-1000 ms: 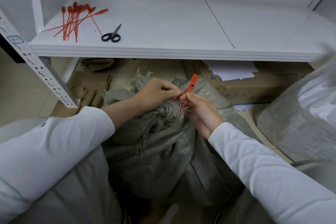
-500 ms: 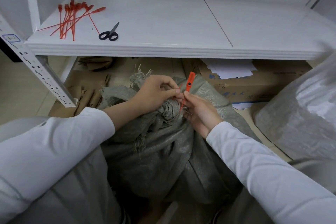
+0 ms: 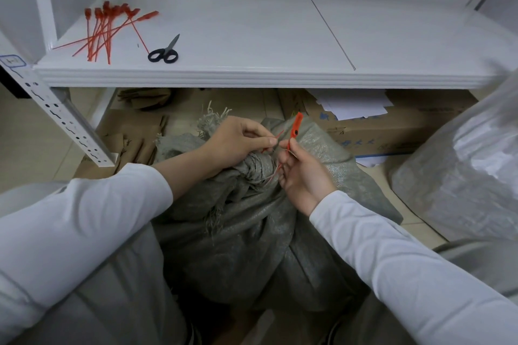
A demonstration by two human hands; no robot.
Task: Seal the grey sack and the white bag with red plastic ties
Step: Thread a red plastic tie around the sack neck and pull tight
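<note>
Between your knees, the grey sack [image 3: 246, 232] stands on the floor, with its neck bunched tight at the top. Your left hand [image 3: 232, 143] rests on that neck and pinches the thin tail of a red tie [image 3: 295, 126] between thumb and finger. Your right hand [image 3: 302, 173] is just beside it, also against the neck. It pinches the same tie right under its flat head, which sticks up. The thin part runs down by the neck, but I cannot tell if it goes all the way round.

The white bag [image 3: 462, 171] sits on the floor at your right, near the sack but apart from it. Behind the sack, under the shelf [image 3: 252, 36], lies a cardboard box [image 3: 392, 129] with white papers [image 3: 353, 106] on top.

Near the shelf's front left corner lies a pile of red ties [image 3: 103, 31]. Black scissors [image 3: 164, 52] lie just beside them, close to the front edge. One tie's thin end reaches right up to the handles.
</note>
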